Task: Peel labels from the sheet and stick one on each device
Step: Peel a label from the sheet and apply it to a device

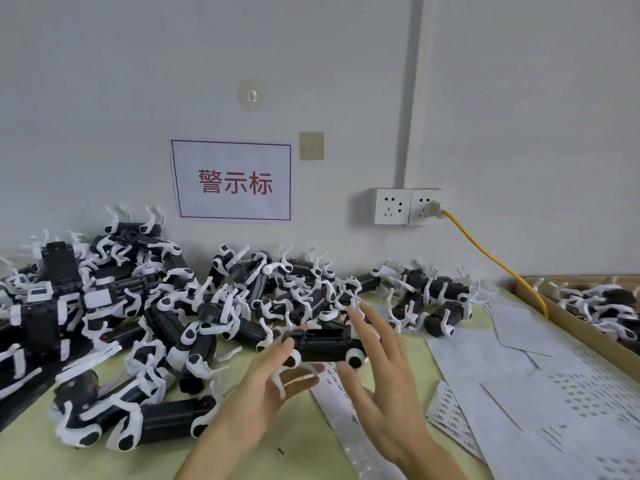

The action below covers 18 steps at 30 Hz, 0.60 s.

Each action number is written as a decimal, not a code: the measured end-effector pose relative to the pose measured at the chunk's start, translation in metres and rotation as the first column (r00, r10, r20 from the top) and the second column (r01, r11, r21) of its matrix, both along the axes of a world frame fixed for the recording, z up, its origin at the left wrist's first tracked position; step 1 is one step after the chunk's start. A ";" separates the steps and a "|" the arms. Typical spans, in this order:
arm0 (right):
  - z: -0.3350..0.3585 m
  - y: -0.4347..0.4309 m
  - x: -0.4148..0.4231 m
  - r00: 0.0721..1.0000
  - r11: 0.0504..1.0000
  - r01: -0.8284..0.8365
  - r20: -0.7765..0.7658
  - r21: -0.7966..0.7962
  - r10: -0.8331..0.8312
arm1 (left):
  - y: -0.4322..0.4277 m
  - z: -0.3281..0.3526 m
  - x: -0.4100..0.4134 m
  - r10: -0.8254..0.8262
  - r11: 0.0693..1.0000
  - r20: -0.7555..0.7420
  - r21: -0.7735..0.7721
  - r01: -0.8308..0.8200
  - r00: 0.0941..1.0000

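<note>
Gripping a robot-dog device point(325, 344) in the left hand point(273, 379), thumb against its left end, fingers curled beneath; laying the right hand point(377, 372) against its right end, fingers straight and spread. Showing a matte black boxy body, glossy white round joints, thin curved white legs hanging down. Holding it just above the pale green table point(41, 455) and the paper label sheet point(341, 422), long axis running left to right, near a pile of like devices point(156, 306)
</note>
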State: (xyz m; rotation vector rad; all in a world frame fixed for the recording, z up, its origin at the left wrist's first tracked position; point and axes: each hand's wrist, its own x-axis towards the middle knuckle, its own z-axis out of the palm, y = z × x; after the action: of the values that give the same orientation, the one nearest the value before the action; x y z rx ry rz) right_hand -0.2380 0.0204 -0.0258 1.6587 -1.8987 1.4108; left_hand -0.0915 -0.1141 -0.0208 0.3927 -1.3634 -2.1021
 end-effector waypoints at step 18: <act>0.005 0.002 -0.012 0.964 0.997 -0.075 0.255 -0.008 0.074 | 0.014 0.015 0.002 -0.317 0.948 0.142 0.062 0.311 0.938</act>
State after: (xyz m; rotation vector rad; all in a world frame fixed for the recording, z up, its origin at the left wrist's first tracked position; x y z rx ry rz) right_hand -0.2497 0.0220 -0.0213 1.6319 -1.9872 1.7267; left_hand -0.0900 -0.1004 -0.0054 0.3765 -1.5603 -2.4027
